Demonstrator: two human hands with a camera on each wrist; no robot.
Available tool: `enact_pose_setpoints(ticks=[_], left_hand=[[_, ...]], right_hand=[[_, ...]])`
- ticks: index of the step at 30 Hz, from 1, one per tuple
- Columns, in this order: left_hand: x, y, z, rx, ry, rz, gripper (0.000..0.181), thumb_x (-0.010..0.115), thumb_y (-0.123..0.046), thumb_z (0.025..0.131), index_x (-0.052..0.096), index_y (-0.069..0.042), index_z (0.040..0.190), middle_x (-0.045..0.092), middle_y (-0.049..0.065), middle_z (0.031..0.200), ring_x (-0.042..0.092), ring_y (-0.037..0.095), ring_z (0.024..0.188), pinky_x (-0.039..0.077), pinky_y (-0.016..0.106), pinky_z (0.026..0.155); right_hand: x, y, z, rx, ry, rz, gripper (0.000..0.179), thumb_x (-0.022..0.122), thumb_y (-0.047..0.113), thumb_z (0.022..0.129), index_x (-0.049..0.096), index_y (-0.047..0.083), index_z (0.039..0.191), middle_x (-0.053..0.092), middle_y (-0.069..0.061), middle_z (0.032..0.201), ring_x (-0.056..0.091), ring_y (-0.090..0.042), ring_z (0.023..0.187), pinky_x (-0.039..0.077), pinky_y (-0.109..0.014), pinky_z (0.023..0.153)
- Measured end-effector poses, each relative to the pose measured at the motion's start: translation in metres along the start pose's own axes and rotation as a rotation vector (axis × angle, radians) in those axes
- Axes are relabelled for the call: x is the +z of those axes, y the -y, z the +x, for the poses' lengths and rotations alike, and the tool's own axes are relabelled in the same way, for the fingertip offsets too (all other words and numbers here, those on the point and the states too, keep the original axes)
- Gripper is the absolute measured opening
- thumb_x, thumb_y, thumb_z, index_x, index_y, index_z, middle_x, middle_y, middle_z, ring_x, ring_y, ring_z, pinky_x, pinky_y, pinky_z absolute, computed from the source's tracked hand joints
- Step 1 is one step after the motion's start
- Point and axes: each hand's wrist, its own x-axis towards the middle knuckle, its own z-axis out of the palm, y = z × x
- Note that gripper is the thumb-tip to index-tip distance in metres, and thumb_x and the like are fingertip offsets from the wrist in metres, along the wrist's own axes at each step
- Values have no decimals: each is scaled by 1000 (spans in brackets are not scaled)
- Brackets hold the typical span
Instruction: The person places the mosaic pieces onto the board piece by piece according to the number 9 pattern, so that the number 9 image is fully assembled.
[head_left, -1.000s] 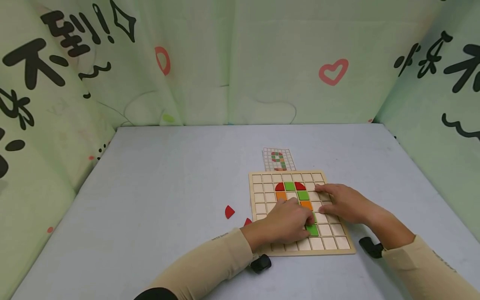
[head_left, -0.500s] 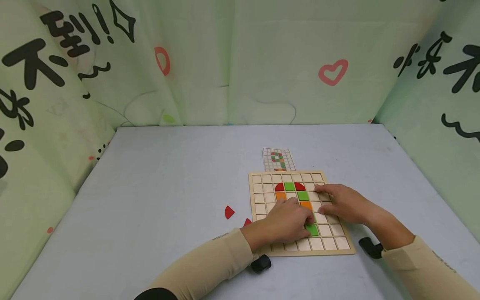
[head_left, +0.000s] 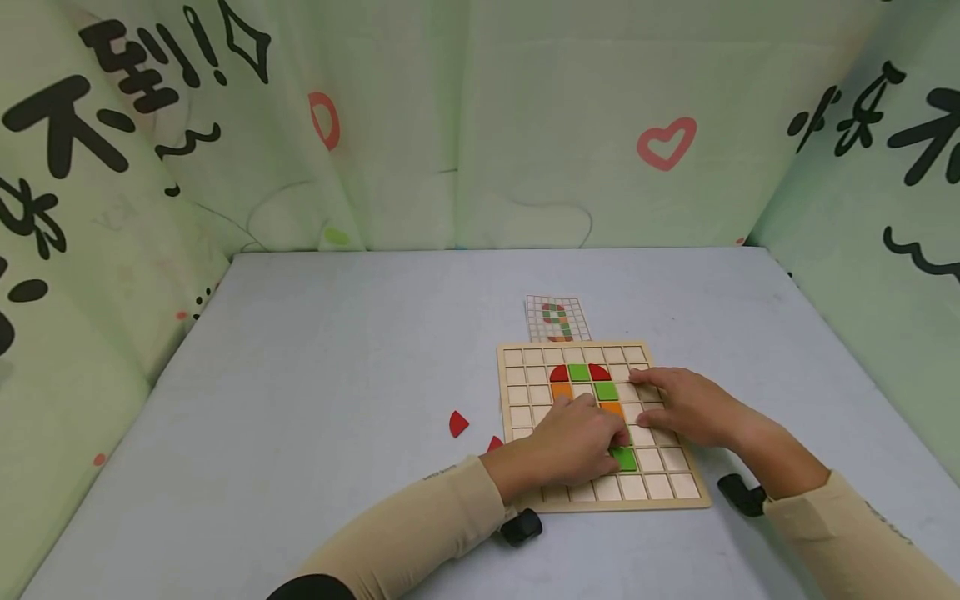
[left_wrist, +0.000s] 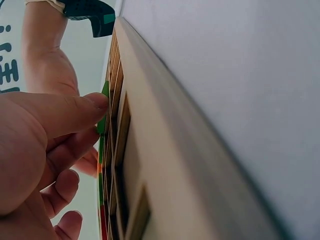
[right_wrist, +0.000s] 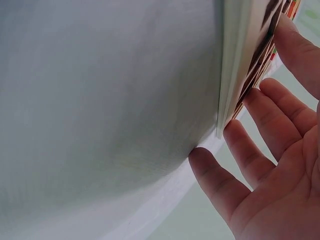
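A wooden grid board point(head_left: 597, 510) lies on the table, with red, green and orange tiles in some of its cells. My left hand point(head_left: 573, 446) reaches over the board's lower middle. Its thumb and forefinger pinch a green square tile point(left_wrist: 104, 107), which sits tilted at the grid in the left wrist view. In the head view that green tile point(head_left: 624, 459) shows beside the thumb. Over the board's right side rests my right hand point(head_left: 693, 407), fingers spread and touching the cells and the frame. Part of the tile pattern is hidden beneath the left hand.
A small pattern card point(head_left: 555, 317) with a printed grid lies behind the board, partly covered by it. Left of the board is a red quarter-round tile point(head_left: 459, 424). Another red tile point(head_left: 495, 443) shows partly behind the left wrist. Printed curtains surround the table point(head_left: 337, 358).
Both hands stay in place over the board. The green tile at the left fingertips shifts very slightly; the loose red tiles and the card have not moved.
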Motion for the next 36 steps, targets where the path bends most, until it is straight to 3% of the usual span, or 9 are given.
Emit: enact_pose_setpoints(ticks=[10,36], left_hand=[[0,1,0,4,-19,-11,13,77,-31,88,69,-30,98,55,-25,81,42,4,82,32,22,71],[-1,1,0,12,6,-46,7,74,-28,90,71,-29,97,55,-23,79,42,5,81,32,22,68]], right_hand=[[0,1,1,-9,-5,6,63,76,23,89,51,-8,139,52,-29,138,45,-50,128,36,-62,101],[0,1,0,5,-1,11,63,76,22,89,51,-8,139,52,-30,138,45,-50,127,36,-63,102]])
